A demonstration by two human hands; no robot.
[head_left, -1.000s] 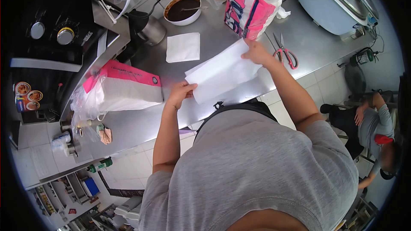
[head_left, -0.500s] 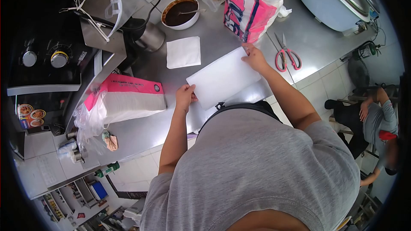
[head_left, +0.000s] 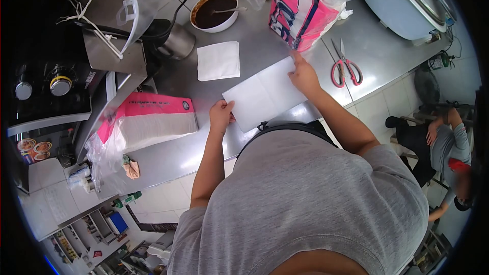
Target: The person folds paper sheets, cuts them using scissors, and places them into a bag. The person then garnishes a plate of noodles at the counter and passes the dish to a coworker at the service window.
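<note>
A white paper napkin [head_left: 266, 94], partly unfolded with a faint crease, lies slanted just above the steel counter in front of my body. My left hand [head_left: 221, 115] pinches its left edge between thumb and fingers. At its upper right edge, my right hand [head_left: 304, 77] grips it, index finger stretched along the side and thumb on top. A folded square napkin [head_left: 218, 61] lies flat beyond my left hand. An opened pink pack of napkins [head_left: 155, 119] is to the left, and another pink-and-white pack [head_left: 295, 12] stands beyond my right hand.
Scissors with pink handles [head_left: 346, 71] lie right of my right hand. A bowl of dark sauce [head_left: 214, 12] with a spoon stands at the back beside a metal pitcher [head_left: 178, 43]. A white lidded cooker [head_left: 395, 2] is at far right. Another person [head_left: 443, 142] sits at right.
My right hand has shifted slightly down along the napkin's right edge, and its index finger is straighter. The left hand keeps its pinch. The camera view has tilted a little.
</note>
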